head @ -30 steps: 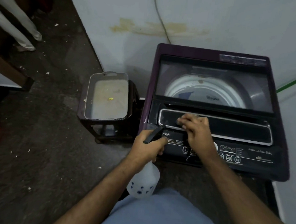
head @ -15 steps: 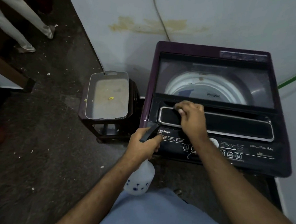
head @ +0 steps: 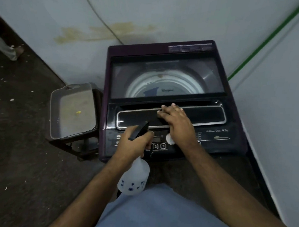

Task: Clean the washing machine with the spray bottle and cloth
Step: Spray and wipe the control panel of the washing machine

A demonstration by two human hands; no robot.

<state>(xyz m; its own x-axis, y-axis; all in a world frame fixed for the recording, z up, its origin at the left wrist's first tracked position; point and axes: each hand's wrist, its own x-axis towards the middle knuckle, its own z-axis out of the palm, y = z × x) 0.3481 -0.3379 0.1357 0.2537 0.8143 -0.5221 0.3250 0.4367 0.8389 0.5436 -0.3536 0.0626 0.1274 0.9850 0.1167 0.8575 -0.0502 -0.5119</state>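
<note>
A dark purple top-load washing machine (head: 150, 46) stands against the wall with its glass lid closed and the drum showing through it. My left hand (head: 134, 144) grips a translucent spray bottle (head: 134, 179) by the neck. Its black nozzle points up and to the right, over the control panel. My right hand (head: 176, 122) lies flat on the chrome-rimmed black strip (head: 208, 115) in front of the lid, fingers stretched to the left. No cloth shows; anything under that palm is hidden.
A grey plastic tray (head: 72, 111) sits on a dark stool (head: 83, 144) just left of the machine. Walls close in behind and on the right, with a green pipe (head: 267, 41) and a cable (head: 102, 18). Another person's feet (head: 11, 50) stand far left.
My right hand has slid right along the black strip from its left end toward the middle, and its fingers have flattened. The left hand keeps hold of the spray bottle.
</note>
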